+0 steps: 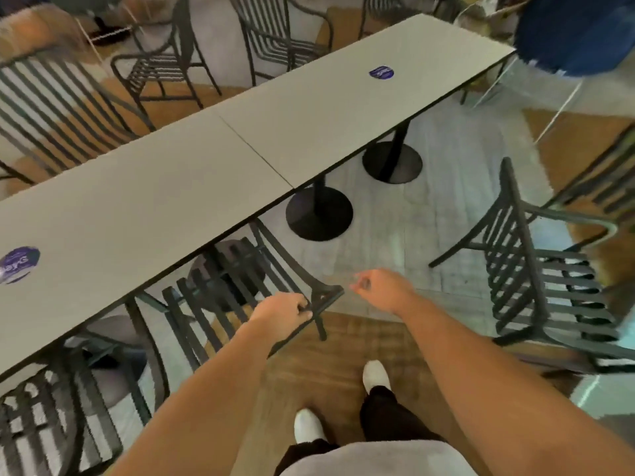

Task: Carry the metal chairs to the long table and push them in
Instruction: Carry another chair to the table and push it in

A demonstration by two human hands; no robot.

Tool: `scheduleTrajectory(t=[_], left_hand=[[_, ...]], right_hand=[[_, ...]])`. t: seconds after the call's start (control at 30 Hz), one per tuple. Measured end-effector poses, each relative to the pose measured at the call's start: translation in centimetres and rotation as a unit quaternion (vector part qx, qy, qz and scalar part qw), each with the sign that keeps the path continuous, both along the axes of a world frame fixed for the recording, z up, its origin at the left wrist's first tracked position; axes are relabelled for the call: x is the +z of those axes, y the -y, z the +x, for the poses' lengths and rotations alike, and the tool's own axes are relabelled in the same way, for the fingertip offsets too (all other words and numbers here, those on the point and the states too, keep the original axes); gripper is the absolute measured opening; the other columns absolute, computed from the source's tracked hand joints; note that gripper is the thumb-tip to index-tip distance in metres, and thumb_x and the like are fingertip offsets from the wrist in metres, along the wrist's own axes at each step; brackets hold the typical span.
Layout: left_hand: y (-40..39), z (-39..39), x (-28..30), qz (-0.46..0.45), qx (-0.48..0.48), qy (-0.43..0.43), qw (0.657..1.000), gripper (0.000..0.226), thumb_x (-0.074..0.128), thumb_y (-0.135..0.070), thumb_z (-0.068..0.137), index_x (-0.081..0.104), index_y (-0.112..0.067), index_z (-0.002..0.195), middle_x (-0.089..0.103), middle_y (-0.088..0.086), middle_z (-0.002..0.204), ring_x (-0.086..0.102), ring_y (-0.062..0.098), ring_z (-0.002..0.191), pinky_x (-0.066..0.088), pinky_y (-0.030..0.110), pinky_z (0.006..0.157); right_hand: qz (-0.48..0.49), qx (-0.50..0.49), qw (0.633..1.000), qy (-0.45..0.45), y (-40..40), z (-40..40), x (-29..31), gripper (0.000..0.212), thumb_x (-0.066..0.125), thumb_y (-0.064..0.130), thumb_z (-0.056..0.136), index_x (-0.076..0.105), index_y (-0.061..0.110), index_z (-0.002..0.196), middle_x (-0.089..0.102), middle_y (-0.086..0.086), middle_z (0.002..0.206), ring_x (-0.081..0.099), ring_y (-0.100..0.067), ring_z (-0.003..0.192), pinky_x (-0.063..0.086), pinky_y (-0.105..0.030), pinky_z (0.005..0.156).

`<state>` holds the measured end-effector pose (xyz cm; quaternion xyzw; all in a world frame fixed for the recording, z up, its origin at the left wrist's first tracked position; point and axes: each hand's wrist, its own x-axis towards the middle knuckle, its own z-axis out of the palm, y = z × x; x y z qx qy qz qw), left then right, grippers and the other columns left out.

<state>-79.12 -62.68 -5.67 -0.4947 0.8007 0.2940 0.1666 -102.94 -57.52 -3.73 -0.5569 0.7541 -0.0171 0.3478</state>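
The left hand (283, 312) grips the top rail of a metal chair (220, 297) partly tucked under the long worktop (178, 173). The right hand (378, 290) hangs loosely curled, holding nothing. Pushing straight should seat it. Another chair (536, 276) waits right.

Bare forearms, grey top (360, 456), black trousers (388, 413), white shoes (376, 374) (both feet).

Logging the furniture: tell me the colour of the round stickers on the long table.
Purple-blue with pale lettering, seen in the head view: one round sticker near the left end, another toward the far end of the long table.
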Motion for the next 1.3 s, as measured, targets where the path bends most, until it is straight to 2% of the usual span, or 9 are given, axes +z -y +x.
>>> scheduleTrajectory(t=[0.1, 0.23, 0.37, 0.57, 0.77, 0.97, 1.1, 1.17, 1.3], left_hand=[[0.6, -5.5, 0.9, 0.005, -0.057, -0.011, 0.998, 0.037, 0.051, -0.045, 0.105, 0.064, -0.023, 0.132, 0.070, 0.000, 0.119, 0.066, 0.022, 0.105, 0.055, 0.041, 0.091], [0.6, -13.7, 2.2, 0.014, -0.145, -0.008, 0.989, 0.044, 0.045, -0.045, 0.108, 0.057, -0.020, 0.142, 0.063, 0.001, 0.137, 0.059, 0.025, 0.122, 0.049, 0.037, 0.098], [-0.3, -21.6, 2.4, 0.014, -0.194, -0.011, 0.981, 0.044, 0.046, -0.046, 0.108, 0.059, -0.021, 0.142, 0.065, 0.001, 0.134, 0.063, 0.022, 0.115, 0.051, 0.033, 0.093], [-1.1, -33.2, 0.9, 0.031, -0.240, -0.001, 0.970, 0.044, 0.047, -0.043, 0.108, 0.056, -0.020, 0.144, 0.062, 0.004, 0.139, 0.060, 0.024, 0.121, 0.048, 0.035, 0.100], [-2.1, -42.0, 0.0, 0.022, -0.289, -0.006, 0.957, 0.042, 0.052, -0.043, 0.105, 0.059, -0.022, 0.140, 0.067, 0.005, 0.132, 0.063, 0.024, 0.116, 0.050, 0.037, 0.100], [0.1, -49.0, -0.2, 0.023, -0.337, -0.028, 0.941, 0.034, 0.056, -0.037, 0.104, 0.064, -0.021, 0.133, 0.069, 0.003, 0.127, 0.064, 0.021, 0.115, 0.051, 0.036, 0.098], [2.6, -54.4, -0.3, 0.010, -0.390, -0.058, 0.919, 0.032, 0.054, -0.036, 0.104, 0.066, -0.021, 0.131, 0.070, 0.002, 0.124, 0.065, 0.020, 0.111, 0.052, 0.035, 0.093], [3.9, -56.9, -0.6, 0.022, -0.410, -0.073, 0.909, 0.035, 0.056, -0.041, 0.103, 0.066, -0.022, 0.131, 0.069, 0.002, 0.124, 0.064, 0.019, 0.110, 0.053, 0.036, 0.092], [6.9, -60.9, -1.6, 0.018, -0.486, -0.071, 0.871, 0.057, 0.062, -0.060, 0.094, 0.062, -0.023, 0.138, 0.055, 0.000, 0.139, 0.052, 0.020, 0.126, 0.045, 0.035, 0.100]], right_hand=[[0.008, -0.078, 0.997, -0.007, -2.7, -6.0, 0.1, 0.025, 0.055, 0.040, 0.103, 0.064, 0.017, 0.104, 0.055, 0.005, 0.083, 0.060, -0.023, 0.094, 0.041, -0.030, 0.076], [0.012, -0.165, 0.985, -0.039, -6.1, -13.6, 1.3, 0.030, 0.052, 0.042, 0.103, 0.062, 0.014, 0.101, 0.065, -0.011, 0.103, 0.063, -0.032, 0.103, 0.053, -0.040, 0.087], [0.023, -0.203, 0.974, -0.092, -8.6, -19.9, 1.8, 0.035, 0.047, 0.044, 0.104, 0.063, 0.016, 0.118, 0.067, -0.010, 0.115, 0.064, -0.031, 0.106, 0.053, -0.041, 0.090], [0.010, -0.272, 0.956, -0.110, -11.2, -28.3, 0.9, 0.032, 0.047, 0.046, 0.103, 0.063, 0.020, 0.114, 0.068, -0.005, 0.105, 0.065, -0.027, 0.098, 0.056, -0.044, 0.087], [0.015, -0.323, 0.942, -0.088, -13.8, -34.0, -0.4, 0.023, 0.053, 0.045, 0.102, 0.062, 0.024, 0.103, 0.065, 0.001, 0.093, 0.064, -0.020, 0.086, 0.058, -0.040, 0.081], [0.021, -0.353, 0.934, -0.054, -13.8, -37.7, -1.8, 0.027, 0.051, 0.044, 0.103, 0.062, 0.024, 0.117, 0.066, 0.001, 0.102, 0.064, -0.020, 0.091, 0.056, -0.036, 0.081], [0.025, -0.420, 0.907, -0.024, -12.9, -39.0, -2.7, 0.032, 0.053, 0.046, 0.101, 0.064, 0.023, 0.122, 0.069, 0.002, 0.109, 0.066, -0.020, 0.096, 0.057, -0.037, 0.085], [0.037, -0.450, 0.892, -0.001, -12.3, -39.4, -3.2, 0.036, 0.052, 0.050, 0.101, 0.063, 0.024, 0.122, 0.069, 0.001, 0.112, 0.065, -0.020, 0.098, 0.057, -0.039, 0.088], [0.074, -0.488, 0.869, 0.047, -10.4, -39.9, -4.2, 0.044, 0.051, 0.055, 0.100, 0.059, 0.026, 0.132, 0.066, -0.002, 0.126, 0.063, -0.026, 0.114, 0.053, -0.039, 0.094]])
